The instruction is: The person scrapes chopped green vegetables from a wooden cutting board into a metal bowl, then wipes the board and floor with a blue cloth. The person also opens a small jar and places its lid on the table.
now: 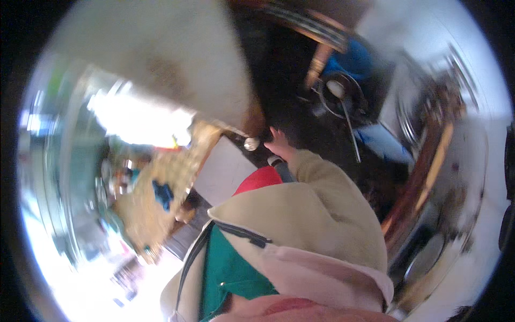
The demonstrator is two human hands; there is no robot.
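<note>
My right hand [280, 143], in a beige sleeve, is stretched out past my red garment [259, 179]. Its fingers look spread, and nothing shows in them, though the picture is blurred. Just left of the fingertips is a round, light-coloured knob [251, 143], with a visible gap between them. The knob sits by the lower corner of a large pale panel [193, 52], perhaps a door. My left hand is out of view. The front of my beige jacket [281, 213] hangs open over a green top [229, 265].
Beyond my hand, a person's arm and blue clothing [354, 58] show near a round pan [322, 98] and a long-handled utensil [351, 124]. A wooden edge [432, 173] runs along the right. A dark blue cloth-like item [163, 195] lies on a tan surface [141, 213] at left.
</note>
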